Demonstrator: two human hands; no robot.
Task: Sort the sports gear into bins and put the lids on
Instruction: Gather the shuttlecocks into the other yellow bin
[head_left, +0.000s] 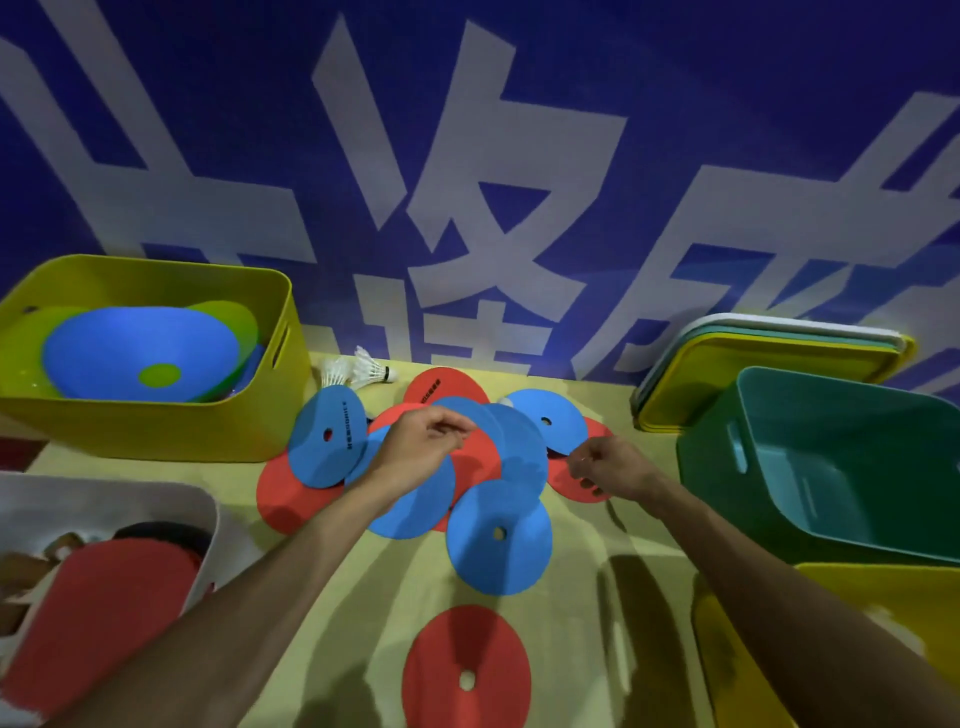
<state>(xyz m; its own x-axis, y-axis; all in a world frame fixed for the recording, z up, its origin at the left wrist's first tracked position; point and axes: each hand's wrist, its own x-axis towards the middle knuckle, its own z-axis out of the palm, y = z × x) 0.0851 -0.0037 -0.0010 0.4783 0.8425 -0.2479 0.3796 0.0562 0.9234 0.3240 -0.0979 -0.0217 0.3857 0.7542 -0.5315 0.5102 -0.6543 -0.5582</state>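
Discs (493, 564) heaped on yellow worktop (566, 561), blue lettered wall (218, 93) behind; left hand (421, 447), right hand (608, 467) curled over heap, grip unclear.

Pale yellow counter (571, 623), and it's crowded: a heap of blue and red discs (519, 457) mid-counter, one lone red disc (467, 675) at the near edge. Two shuttlecocks (363, 370) lie at the back. Yellow bin (156, 431) far left, white bin (208, 519) near left, teal bin (727, 467) right, another yellow bin (883, 597) near right. Stacked lids (779, 374) stand behind the teal one.
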